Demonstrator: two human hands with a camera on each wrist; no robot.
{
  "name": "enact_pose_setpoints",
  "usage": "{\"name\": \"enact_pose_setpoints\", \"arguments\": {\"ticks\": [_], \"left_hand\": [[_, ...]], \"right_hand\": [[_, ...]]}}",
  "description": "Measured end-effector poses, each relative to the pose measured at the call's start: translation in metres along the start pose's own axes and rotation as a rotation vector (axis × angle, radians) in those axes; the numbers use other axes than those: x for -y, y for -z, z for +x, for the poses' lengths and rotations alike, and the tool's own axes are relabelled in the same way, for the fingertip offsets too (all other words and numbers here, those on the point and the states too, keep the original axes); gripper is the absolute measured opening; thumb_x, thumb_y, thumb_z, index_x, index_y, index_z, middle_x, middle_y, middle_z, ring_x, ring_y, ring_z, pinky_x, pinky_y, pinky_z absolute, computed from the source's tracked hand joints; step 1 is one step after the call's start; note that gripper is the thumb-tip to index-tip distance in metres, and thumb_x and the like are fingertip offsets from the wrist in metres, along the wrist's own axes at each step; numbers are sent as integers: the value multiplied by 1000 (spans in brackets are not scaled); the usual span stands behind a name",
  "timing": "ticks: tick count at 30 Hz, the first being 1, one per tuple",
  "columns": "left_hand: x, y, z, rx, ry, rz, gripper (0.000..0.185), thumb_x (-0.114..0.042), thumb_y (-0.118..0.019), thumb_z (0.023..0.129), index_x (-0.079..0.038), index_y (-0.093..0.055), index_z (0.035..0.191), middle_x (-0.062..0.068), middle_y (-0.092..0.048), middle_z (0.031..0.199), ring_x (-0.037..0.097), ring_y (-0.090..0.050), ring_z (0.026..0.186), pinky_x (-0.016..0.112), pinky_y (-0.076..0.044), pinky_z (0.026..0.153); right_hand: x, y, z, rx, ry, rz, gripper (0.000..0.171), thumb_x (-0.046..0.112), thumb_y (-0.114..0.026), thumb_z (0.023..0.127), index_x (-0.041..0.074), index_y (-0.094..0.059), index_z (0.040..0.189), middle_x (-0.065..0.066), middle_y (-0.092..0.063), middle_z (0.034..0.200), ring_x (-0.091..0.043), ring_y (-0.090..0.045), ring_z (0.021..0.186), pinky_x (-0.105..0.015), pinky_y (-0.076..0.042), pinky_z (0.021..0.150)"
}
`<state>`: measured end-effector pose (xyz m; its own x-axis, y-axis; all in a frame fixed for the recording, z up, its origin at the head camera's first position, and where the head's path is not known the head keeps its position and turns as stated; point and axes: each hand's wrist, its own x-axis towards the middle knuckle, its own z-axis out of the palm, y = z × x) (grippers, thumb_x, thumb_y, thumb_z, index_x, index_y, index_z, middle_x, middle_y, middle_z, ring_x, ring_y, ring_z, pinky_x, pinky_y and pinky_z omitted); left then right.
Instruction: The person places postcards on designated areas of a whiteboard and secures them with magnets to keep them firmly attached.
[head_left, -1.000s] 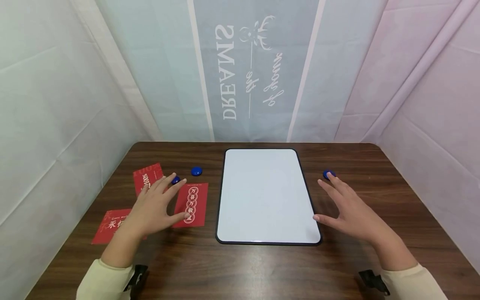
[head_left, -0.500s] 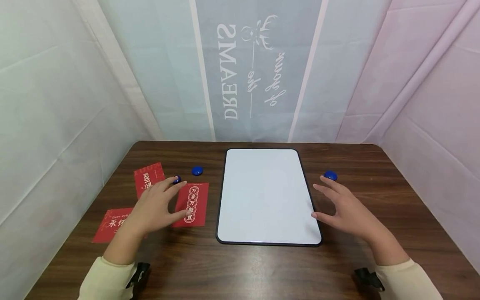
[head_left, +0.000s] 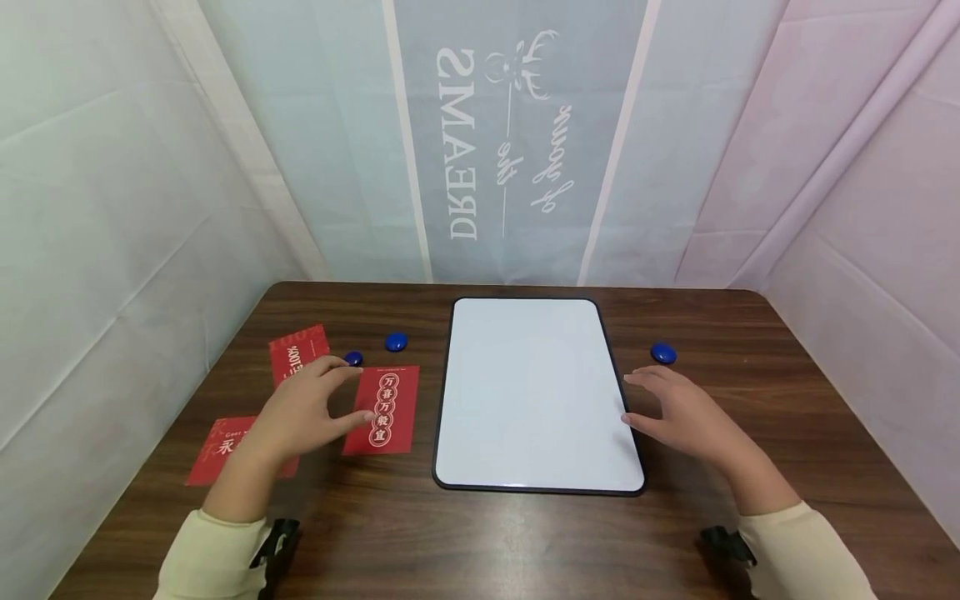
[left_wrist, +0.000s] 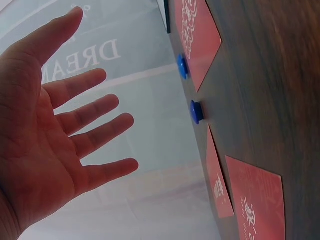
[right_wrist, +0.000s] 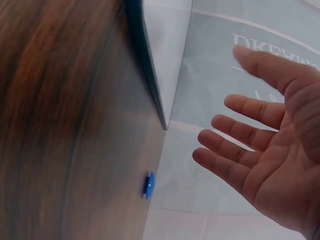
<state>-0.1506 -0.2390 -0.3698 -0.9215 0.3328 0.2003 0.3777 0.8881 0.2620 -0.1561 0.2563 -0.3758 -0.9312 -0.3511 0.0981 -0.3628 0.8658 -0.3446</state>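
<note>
Over the table: both hands empty, fingers spread.
Left hand (head_left: pixel 300 412) near red card (head_left: pixel 384 410); right hand (head_left: pixel 686 412) beside whiteboard (head_left: pixel 534 392); pinch card edge cleanly.

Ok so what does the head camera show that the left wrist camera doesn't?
Only the head view shows the right hand, the whole whiteboard and a lone blue magnet to its right. Only the left wrist view shows the palm of the left hand, fingers spread, above the table and holding nothing. Both show the three red cards and two blue magnets beside them.
</note>
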Motion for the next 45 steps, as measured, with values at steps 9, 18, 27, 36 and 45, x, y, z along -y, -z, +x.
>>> {"name": "enact_pose_setpoints", "arguments": {"ticks": [9,18,27,36,45], "left_hand": [[7,2,-2,-5,28,-5,64,-41,-81,78,-3,-63,126,17,-55,124,33,-60,103,55,-52,85],[15,2,-6,-2,62,-12,61,-38,-81,78,-3,-64,124,18,-57,122,37,-57,108,58,-49,88],[21,0,-11,-6,80,-8,59,-37,-81,79,-4,-64,124,18,-56,124,38,-56,110,58,-48,88],[27,4,-19,0,88,7,59,-38,-80,79,-3,-64,123,19,-57,123,39,-56,109,59,-49,87],[34,7,-25,19,131,30,62,-39,-81,77,-4,-63,125,24,-54,127,46,-53,113,64,-46,88]], "right_hand": [[-7,-9,10,9,-89,18,53,23,-79,82,-6,-61,123,-29,-56,124,-45,-56,112,-60,-47,89],[-10,-17,18,21,-188,78,49,21,-78,83,-6,-62,120,-29,-61,118,-44,-59,104,-56,-52,82],[-15,-22,21,75,-275,180,51,22,-78,83,-7,-60,121,-23,-65,107,-31,-62,88,-43,-55,69],[-9,-24,30,198,-366,256,76,27,-81,80,-11,-45,135,-31,-57,119,-19,-63,70,-42,-56,70],[-8,-28,35,215,-404,233,82,19,-85,75,-15,-42,136,-33,-54,122,-17,-63,67,-42,-56,72]]}}
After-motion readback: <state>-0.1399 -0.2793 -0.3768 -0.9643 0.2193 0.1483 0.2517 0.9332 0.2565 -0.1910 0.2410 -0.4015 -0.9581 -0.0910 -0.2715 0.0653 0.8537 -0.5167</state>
